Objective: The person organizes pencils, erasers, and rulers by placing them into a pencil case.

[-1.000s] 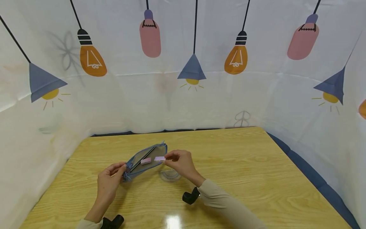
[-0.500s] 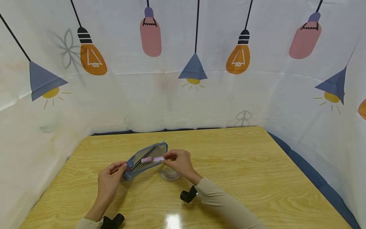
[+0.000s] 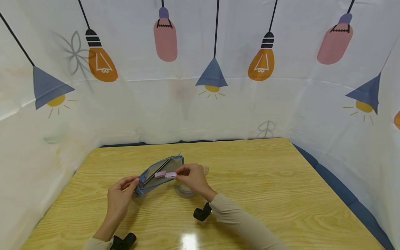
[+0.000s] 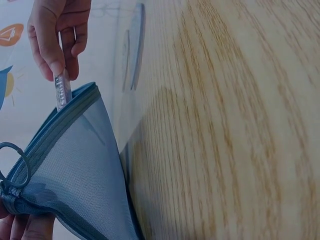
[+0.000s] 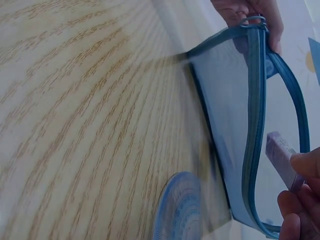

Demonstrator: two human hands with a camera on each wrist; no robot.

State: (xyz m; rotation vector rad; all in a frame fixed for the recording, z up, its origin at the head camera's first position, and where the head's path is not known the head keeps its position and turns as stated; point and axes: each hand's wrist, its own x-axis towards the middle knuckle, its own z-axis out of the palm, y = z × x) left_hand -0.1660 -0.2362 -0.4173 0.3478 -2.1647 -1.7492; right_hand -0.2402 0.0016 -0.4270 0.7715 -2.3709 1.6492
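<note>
My left hand [image 3: 120, 196] grips the near left end of a blue mesh zip pencil pouch [image 3: 157, 185], whose mouth gapes. Inside lie a dark pencil-like stick [image 3: 157, 172] and a small pink block [image 3: 160, 174]. My right hand [image 3: 193, 178] pinches a lilac eraser [image 3: 170, 174] between thumb and fingers at the pouch's far right rim. In the right wrist view the eraser [image 5: 281, 154] is within the opening, its end covered by my fingers. The left wrist view shows the zip pull ring [image 4: 14, 162] beside my left fingers.
A clear protractor [image 3: 185, 191] lies on the wooden table [image 3: 265, 194], partly hidden under my right hand. Behind that hand, a curved, marked edge [image 3: 206, 170] of something clear shows. A white printed curtain [image 3: 150, 111] hangs around the table's back and sides.
My right hand has shifted slightly left with the eraser, bringing it close to the pink block. A clear curved edge now shows behind that hand. The left hand and pouch stay almost still.
</note>
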